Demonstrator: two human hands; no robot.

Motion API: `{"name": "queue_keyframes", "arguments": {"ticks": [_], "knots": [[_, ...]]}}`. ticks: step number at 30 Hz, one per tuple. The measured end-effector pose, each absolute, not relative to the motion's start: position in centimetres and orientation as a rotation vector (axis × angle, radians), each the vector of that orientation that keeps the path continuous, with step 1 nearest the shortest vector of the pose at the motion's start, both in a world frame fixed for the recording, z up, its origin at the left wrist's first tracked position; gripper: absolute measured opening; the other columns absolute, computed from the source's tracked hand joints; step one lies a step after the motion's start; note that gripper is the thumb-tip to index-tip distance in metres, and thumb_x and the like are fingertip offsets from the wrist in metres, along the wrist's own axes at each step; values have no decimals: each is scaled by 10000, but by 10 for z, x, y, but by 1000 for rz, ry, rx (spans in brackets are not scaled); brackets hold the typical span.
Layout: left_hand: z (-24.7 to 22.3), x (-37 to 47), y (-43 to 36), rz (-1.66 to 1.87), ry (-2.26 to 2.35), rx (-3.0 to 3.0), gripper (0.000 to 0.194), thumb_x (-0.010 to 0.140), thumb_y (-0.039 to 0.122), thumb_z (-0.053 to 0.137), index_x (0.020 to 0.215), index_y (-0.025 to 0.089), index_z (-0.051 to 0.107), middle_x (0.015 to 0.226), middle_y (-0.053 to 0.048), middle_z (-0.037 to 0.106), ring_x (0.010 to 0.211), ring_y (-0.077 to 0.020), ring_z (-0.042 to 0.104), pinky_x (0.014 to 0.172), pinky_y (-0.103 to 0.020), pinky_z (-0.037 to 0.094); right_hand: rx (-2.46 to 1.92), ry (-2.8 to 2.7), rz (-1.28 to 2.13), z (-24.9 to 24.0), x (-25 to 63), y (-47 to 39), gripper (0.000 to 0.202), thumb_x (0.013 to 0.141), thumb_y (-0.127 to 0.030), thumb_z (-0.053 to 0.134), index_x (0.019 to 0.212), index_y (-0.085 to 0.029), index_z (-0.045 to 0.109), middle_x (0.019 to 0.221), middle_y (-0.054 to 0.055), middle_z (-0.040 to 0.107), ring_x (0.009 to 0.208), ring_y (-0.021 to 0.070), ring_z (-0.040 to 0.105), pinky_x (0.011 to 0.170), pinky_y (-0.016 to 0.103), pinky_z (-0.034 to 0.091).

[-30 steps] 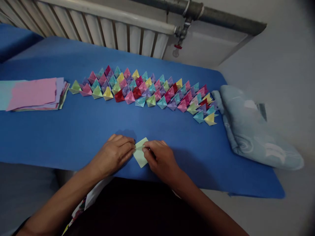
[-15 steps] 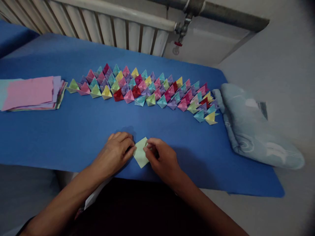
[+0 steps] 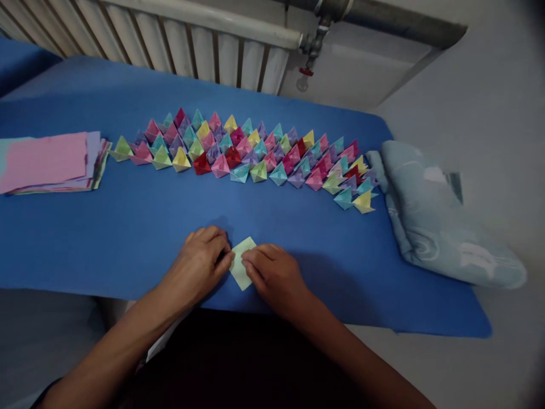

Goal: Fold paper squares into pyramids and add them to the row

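A small pale green paper point(image 3: 241, 273), folded to a diamond shape, lies near the front edge of the blue table point(image 3: 170, 221). Its left corner is pinched between the thumb and fingers of my left hand point(image 3: 202, 262). My right hand point(image 3: 276, 275) is closed on the paper's right side, with thumb and fingertips together over its middle. The right corner is hidden under those fingers. Beyond both hands stand rows of folded paper pieces point(image 3: 258, 171) in pink, blue, green, yellow, purple and red.
A stack of coloured paper sheets point(image 3: 46, 162) lies at the left, pink on top. On the right is a rolled grey-blue blanket point(image 3: 443, 221). A white radiator point(image 3: 204, 54) and a pipe with a red valve point(image 3: 306, 71) are behind the table.
My right hand's fingertips have moved left across the green paper and come together. My left hand keeps its hold. The whole view has shifted slightly.
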State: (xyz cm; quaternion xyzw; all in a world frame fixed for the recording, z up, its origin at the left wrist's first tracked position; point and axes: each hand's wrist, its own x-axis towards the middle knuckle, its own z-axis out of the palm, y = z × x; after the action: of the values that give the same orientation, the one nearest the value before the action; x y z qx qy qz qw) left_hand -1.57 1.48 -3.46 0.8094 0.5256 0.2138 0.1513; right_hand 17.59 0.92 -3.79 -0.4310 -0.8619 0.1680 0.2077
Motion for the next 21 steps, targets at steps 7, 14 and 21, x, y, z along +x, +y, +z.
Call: {"name": "queue_keyframes", "arguments": {"ticks": [7,14,21], "knots": [[-32,-14,15,517,1599,2234,113,855,215,558,754,180,594,922,-53,607,847,-209,589,778,-388,489,-1316,-2417,494,-37,173,12,197,954,-213,492,938,-168,683,839,62,682,771,177,603,737,303,441],[-28,-17,16,419,1621,2197,136,871,264,560,773,181,606,900,-51,584,876,-219,570,816,-396,473,-1445,-2364,653,-29,171,16,171,938,-224,518,904,-190,682,875,45,673,784,162,593,709,276,401],[-34,-33,14,524,1663,2233,133,854,333,617,861,202,637,912,-40,582,887,-229,567,812,-408,464,-1510,-2343,787,-21,171,21,98,910,-201,562,921,-200,660,879,21,652,791,153,584,678,258,370]]}}
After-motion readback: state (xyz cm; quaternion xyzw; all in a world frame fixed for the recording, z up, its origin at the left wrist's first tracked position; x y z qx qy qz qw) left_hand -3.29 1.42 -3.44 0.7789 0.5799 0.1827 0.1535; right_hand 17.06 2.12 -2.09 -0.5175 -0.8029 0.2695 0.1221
